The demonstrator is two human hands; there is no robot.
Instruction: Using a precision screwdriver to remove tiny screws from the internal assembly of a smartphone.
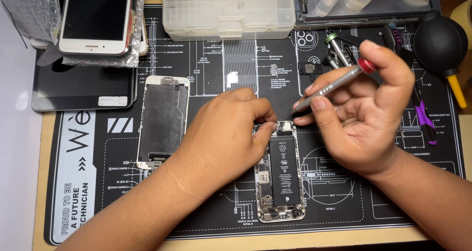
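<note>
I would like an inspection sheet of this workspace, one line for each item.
Surface: black printed mat on a tan table.
Job's things: opened phone, battery showing; screwdriver.
Clutter: detached screen, white phone, tablet, parts box, air blower, spare drivers.
Grips: left hand steadies the opened phone; right hand holds the screwdriver, tip at the phone's top edge.
Cables: nothing seen.
Surroundings: tray with bottles.

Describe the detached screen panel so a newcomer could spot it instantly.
On the black repair mat, look left of the opened phone that the left hand steadies. The detached screen panel lies face down, alone. Unlike the phone, it shows a dark metal backing, no battery.
</note>
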